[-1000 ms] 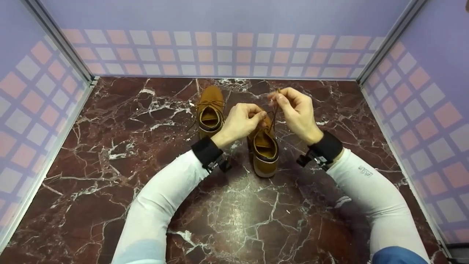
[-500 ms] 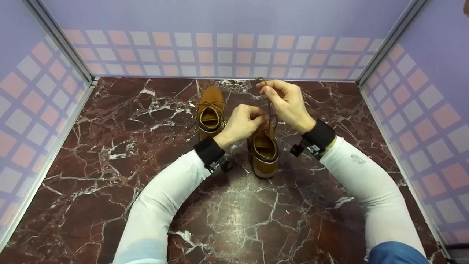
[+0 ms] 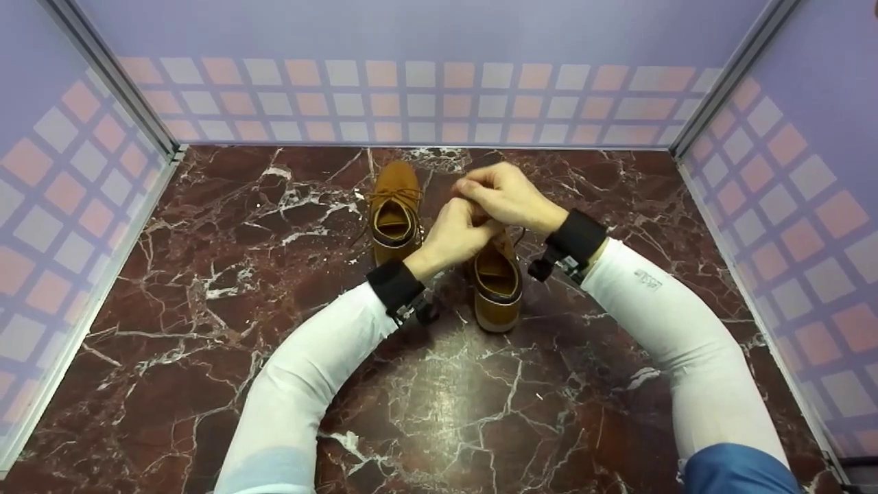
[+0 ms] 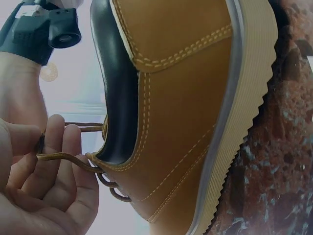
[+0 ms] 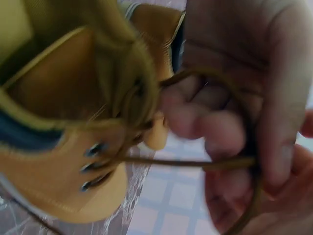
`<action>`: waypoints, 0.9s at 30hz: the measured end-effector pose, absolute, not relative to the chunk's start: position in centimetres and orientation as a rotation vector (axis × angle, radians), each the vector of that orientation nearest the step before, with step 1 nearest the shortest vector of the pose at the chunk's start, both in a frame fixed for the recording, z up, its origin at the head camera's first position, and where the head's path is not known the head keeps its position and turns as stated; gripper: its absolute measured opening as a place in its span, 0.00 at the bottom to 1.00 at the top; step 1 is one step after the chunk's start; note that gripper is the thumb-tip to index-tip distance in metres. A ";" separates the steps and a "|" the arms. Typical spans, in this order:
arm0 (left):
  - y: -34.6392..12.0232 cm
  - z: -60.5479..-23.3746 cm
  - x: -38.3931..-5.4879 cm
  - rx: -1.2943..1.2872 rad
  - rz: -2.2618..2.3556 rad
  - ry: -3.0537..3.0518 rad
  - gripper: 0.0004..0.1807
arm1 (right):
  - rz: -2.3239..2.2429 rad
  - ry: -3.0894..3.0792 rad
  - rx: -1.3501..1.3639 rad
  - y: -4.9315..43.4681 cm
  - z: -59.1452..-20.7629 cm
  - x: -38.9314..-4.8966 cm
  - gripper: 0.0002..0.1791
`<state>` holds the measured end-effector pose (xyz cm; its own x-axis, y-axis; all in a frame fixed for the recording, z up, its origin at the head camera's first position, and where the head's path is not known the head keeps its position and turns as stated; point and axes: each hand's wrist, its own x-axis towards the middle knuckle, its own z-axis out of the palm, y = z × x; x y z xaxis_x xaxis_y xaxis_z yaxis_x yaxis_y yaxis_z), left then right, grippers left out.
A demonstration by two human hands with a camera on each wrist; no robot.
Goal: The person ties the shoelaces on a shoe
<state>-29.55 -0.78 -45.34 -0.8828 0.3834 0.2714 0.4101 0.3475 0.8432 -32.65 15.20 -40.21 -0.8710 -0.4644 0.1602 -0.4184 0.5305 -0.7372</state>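
Note:
Two tan lace-up shoes stand side by side, toes toward the back wall. Over the front of the right shoe (image 3: pixel 497 312) my left hand (image 3: pixel 456 233) pinches its brown shoelace (image 4: pixel 68 157) between thumb and fingers. My right hand (image 3: pixel 507 195) is right against the left one, partly above it, with curled fingers on the same lace; its fingertips are mostly hidden in the head view. From the eyelets the shoelace (image 5: pixel 181 162) runs taut to the pinching fingers, and another stretch curves round them in a loop. The left shoe (image 3: pixel 396 180) has its lace tied in a bow.
Both shoes rest on a dark red marbled surface (image 3: pixel 206 329) with white veins. Lilac panels with pink and white squares close off the back wall (image 3: pixel 439 103) and both sides. Each wrist carries a black band (image 3: pixel 579 240) with a small camera.
My right hand has moved left and slightly down, carrying the lace from beyond the shoe over to my left hand. The left hand has stayed nearly in place, pinching throughout.

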 end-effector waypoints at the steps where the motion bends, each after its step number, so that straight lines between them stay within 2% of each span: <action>1: -0.8 -45.4 -29.6 -0.745 -1.620 -2.550 0.12 | -1.229 2.703 -0.753 15.4 -40.4 -32.7 0.19; 6: -0.7 -45.9 -29.6 -0.678 -1.744 -2.507 0.13 | -1.168 2.737 -0.689 17.1 -41.6 -32.5 0.23; 10: -0.7 -46.2 -29.5 -0.607 -1.917 -2.448 0.14 | -1.223 2.761 -0.713 18.9 -42.5 -32.5 0.22; 17: -0.5 -46.2 -29.5 -0.575 -1.948 -2.435 0.14 | -1.277 2.699 -0.653 22.5 -44.3 -32.2 0.21; 27: -0.7 -45.9 -29.9 -0.549 -1.968 -2.413 0.13 | -1.046 2.795 -0.884 24.7 -47.2 -31.3 0.08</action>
<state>-29.94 -0.67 -45.87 -0.9396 0.2774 0.2007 0.2523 0.1648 0.9535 -31.32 24.72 -47.20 -0.8383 -0.5198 0.1646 -0.5002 0.6130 -0.6116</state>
